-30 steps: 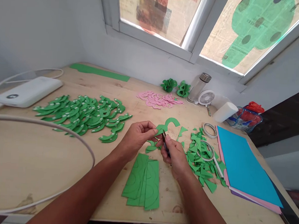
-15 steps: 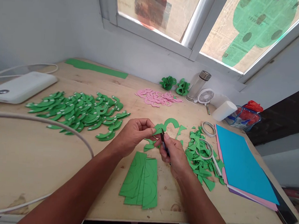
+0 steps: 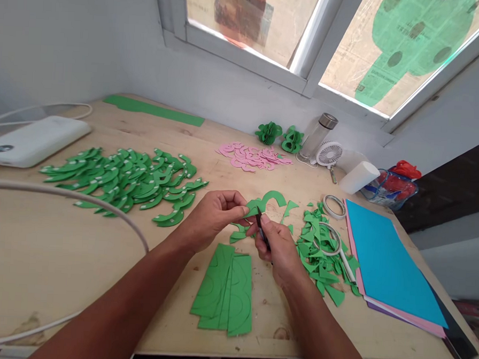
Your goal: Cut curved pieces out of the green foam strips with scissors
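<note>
Pinched between the fingers of my left hand [image 3: 221, 213] is a small green paper piece [image 3: 254, 206]. My right hand [image 3: 274, 243] grips dark scissors [image 3: 261, 226], whose blades meet the edge of that paper. A curved green cutout [image 3: 275, 197] lies just beyond the hands, with small green scraps [image 3: 239, 234] beneath them. Nearer the table's front edge, overlapping green strips [image 3: 226, 291] carry drawn curved lines. To the left spreads a pile of curved green pieces [image 3: 131, 179] with small white patches.
Green offcuts [image 3: 319, 258] surround a magnifying glass [image 3: 339, 249] on the right, beside a tape roll [image 3: 334, 206] and blue sheets [image 3: 388, 257]. Pink cutouts [image 3: 251, 156], a bottle [image 3: 319, 135] and a small fan [image 3: 329, 153] stand or lie farther back. A power bank [image 3: 36, 139] and cables are left.
The scissors and my right hand have shifted very slightly at the paper's edge. Both hands keep their hold.
</note>
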The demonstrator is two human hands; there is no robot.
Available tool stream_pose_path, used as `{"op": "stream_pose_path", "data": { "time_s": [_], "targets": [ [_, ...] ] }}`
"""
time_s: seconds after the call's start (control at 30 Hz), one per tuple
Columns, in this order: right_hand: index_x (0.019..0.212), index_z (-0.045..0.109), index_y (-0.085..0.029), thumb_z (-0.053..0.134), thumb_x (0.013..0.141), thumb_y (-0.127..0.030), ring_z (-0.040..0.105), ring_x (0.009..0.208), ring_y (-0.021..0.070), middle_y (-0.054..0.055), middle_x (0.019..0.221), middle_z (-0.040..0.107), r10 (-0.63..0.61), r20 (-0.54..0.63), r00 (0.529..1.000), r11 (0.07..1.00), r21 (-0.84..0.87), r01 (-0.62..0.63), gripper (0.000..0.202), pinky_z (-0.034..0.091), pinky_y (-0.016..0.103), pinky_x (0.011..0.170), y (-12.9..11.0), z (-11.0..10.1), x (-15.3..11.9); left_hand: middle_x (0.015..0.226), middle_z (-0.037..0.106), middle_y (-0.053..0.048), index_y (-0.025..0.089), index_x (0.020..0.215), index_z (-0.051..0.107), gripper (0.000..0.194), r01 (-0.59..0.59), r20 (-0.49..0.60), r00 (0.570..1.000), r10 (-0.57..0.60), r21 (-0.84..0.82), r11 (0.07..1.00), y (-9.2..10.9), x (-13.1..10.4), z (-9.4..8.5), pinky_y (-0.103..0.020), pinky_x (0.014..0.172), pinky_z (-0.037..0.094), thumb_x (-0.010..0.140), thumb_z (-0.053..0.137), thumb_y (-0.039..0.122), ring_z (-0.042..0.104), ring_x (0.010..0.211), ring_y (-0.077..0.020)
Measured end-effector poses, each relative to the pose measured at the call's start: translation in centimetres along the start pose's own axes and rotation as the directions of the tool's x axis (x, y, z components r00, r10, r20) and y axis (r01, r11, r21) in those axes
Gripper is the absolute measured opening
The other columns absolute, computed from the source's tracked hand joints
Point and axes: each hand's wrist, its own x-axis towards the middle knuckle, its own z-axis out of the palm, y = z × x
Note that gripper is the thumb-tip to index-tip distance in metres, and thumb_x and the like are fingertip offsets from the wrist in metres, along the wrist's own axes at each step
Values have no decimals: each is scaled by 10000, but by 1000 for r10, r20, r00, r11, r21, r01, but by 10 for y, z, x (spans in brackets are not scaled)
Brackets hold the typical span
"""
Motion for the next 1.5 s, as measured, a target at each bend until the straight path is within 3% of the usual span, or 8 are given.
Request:
{"op": "stream_pose_path", "data": {
  "time_s": [1.5],
  "targets": [
    [663,620,-155,586,787,-605,172,345,50,-92,377,343,-27,16,1000,1000,2,27,468,91,242,379,1,2,-2,629,669,0,172,622,634,175,21,31,999,-21,-11,1000,2,-1,-3,-304,701,563,662,752,295,657,606,-145]
  ]
}}
